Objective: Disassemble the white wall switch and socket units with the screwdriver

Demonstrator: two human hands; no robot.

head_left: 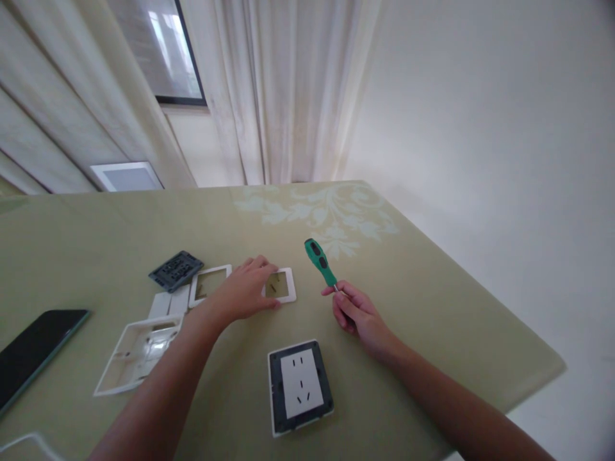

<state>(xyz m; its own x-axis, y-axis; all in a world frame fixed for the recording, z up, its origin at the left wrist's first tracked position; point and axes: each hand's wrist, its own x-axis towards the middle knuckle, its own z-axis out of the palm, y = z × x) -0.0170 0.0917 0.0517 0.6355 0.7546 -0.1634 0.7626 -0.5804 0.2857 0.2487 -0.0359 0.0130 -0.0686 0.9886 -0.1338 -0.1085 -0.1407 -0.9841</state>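
Observation:
My left hand (pixel 245 291) rests on the table with fingers curled over the left edge of a small white square frame (pixel 283 285); two small dark screws lie inside that frame. My right hand (pixel 358 314) is closed round the shaft of a green-handled screwdriver (pixel 320 261), its handle pointing up and away from me. A wall socket (pixel 300 386) with a white face in a dark surround lies flat in front of me, between my forearms.
Left of my left hand lie a second white frame (pixel 208 283), a dark grey switch module (pixel 175 269), white cover pieces (pixel 169 303) and a white back box (pixel 139 350). A black phone (pixel 36 349) lies at far left. The table (pixel 432 301) edge runs diagonally on the right.

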